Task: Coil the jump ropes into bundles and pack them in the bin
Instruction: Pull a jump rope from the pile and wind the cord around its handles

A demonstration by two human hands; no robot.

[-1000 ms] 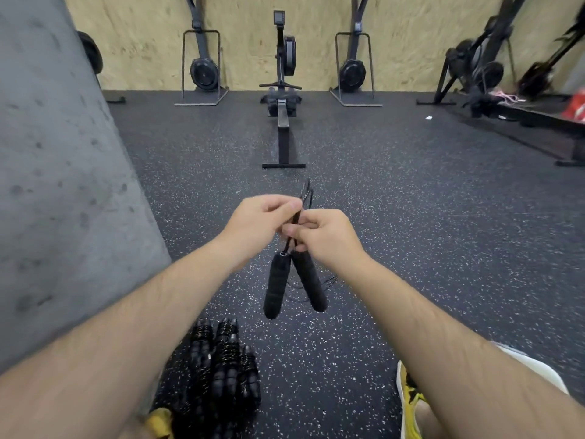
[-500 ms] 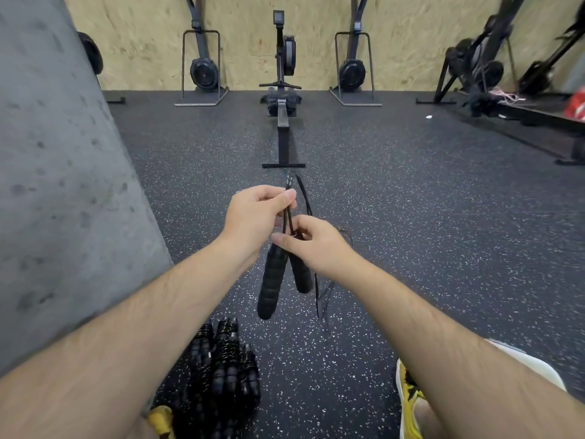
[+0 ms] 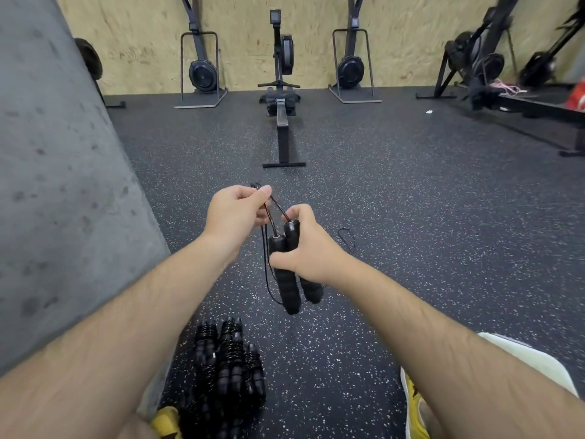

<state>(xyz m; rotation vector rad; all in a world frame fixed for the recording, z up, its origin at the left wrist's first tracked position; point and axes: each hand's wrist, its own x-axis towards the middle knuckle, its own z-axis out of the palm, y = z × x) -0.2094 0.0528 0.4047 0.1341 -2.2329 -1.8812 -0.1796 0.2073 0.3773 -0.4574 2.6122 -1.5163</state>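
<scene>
1. Holding the jump rope (image 3: 290,291) in the air above the floor (image 3: 411,248), the right grip (image 3: 311,245) is curled round both foam handles (image 3: 278,243).
2. The left grip (image 3: 235,213) pinches the thin cord (image 3: 279,206).
3. I judge the cord light, springy and slippery: clamp the handles and wind tightly.

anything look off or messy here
Only small things. A white scrap lies on the floor near the far right machines, and a pink cord is heaped loosely on a frame there. A loop of the jump rope strays uncoiled past the right hand.
</scene>
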